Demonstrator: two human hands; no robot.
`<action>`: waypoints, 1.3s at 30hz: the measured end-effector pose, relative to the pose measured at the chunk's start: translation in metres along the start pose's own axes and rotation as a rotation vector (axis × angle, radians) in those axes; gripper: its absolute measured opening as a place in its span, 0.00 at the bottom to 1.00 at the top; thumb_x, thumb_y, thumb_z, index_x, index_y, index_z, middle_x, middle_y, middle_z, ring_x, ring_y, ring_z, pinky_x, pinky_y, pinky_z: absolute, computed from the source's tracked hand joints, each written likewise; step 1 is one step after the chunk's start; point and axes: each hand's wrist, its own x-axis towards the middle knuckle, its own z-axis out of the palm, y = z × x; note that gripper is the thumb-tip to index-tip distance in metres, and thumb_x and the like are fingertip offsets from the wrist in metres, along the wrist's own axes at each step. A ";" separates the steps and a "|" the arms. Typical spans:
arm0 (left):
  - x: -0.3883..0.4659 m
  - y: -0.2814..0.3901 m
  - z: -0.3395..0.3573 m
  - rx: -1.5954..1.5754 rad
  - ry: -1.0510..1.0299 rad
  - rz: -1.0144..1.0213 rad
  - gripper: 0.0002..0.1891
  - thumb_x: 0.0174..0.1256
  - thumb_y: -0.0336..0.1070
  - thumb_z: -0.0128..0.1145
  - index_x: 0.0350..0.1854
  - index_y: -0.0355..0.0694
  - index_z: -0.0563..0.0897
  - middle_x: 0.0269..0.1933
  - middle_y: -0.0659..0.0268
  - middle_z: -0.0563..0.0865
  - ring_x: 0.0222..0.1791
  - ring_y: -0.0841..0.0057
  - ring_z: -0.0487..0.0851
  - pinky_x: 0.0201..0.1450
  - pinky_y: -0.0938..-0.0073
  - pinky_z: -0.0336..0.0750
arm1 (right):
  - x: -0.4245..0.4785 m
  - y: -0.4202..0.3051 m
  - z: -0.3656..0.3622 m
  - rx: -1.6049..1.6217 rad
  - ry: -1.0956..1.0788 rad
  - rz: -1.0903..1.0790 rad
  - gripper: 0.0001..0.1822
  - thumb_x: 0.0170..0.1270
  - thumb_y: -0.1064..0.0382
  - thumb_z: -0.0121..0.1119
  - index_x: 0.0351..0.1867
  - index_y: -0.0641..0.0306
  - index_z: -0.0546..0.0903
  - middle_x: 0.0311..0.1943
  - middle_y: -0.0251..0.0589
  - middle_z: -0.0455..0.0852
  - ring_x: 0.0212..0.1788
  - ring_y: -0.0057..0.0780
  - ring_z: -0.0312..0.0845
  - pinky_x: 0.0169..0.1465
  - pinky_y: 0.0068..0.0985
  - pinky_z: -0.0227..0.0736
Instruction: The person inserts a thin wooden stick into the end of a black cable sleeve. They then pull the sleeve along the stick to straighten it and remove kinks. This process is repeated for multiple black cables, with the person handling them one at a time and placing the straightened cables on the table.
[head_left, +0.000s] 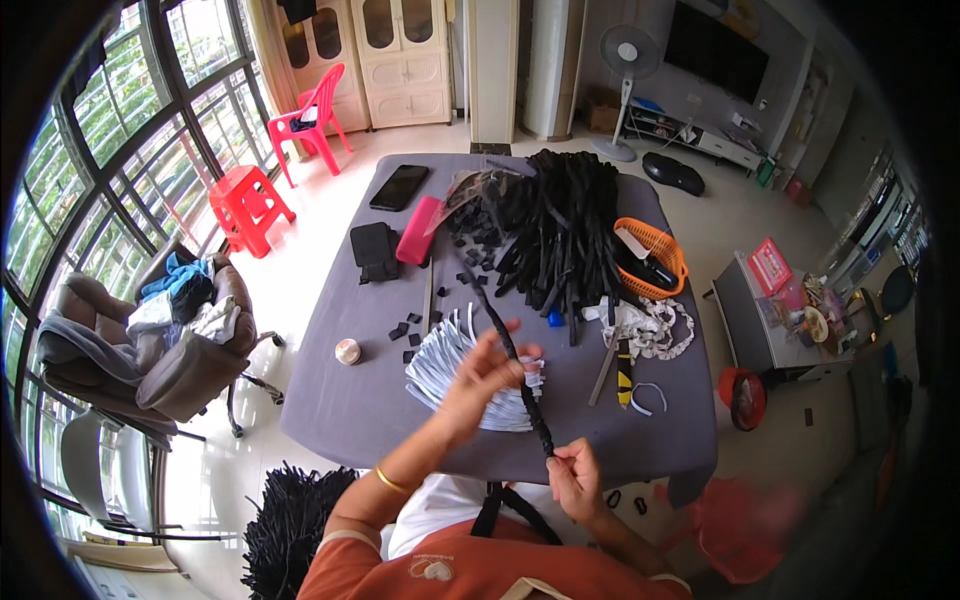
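A long, narrow black fabric strip, bunched along its length, runs diagonally over the table. My right hand pinches its lower end near the table's front edge. My left hand is at the strip's middle, its fingers spread and slightly blurred; whether they grip it cannot be told. Beneath lies a fanned bundle of pale grey-white strips. Farther back is a big heap of black fabric strips, with small black squares scattered beside it, some under clear plastic.
On the grey-covered table are a phone, a pink case, a black pouch, a round container, an orange basket, white ruffled bands and a yellow-black tool. Another black bundle stands on the floor.
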 end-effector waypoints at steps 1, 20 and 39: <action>0.009 0.006 -0.012 -0.119 0.049 -0.019 0.13 0.61 0.37 0.51 0.45 0.36 0.74 0.42 0.61 0.80 0.44 0.75 0.76 0.46 0.76 0.67 | -0.002 0.000 0.000 -0.023 -0.011 -0.017 0.06 0.61 0.71 0.48 0.35 0.64 0.63 0.16 0.29 0.67 0.13 0.10 0.59 0.16 0.12 0.55; -0.001 0.012 -0.009 -0.254 0.094 0.049 0.17 0.63 0.33 0.47 0.54 0.42 0.67 0.47 0.58 0.78 0.45 0.71 0.78 0.50 0.73 0.69 | 0.007 0.004 0.010 -0.108 -0.033 -0.035 0.06 0.61 0.71 0.49 0.35 0.65 0.64 0.15 0.29 0.68 0.14 0.10 0.60 0.16 0.13 0.55; -0.021 -0.012 -0.006 -0.550 -0.466 -0.490 0.20 0.63 0.59 0.33 0.31 0.47 0.65 0.28 0.64 0.74 0.32 0.72 0.75 0.41 0.71 0.68 | 0.048 -0.038 -0.009 -0.728 -0.191 -0.599 0.13 0.51 0.63 0.63 0.21 0.62 0.69 0.12 0.33 0.69 0.11 0.22 0.65 0.15 0.21 0.58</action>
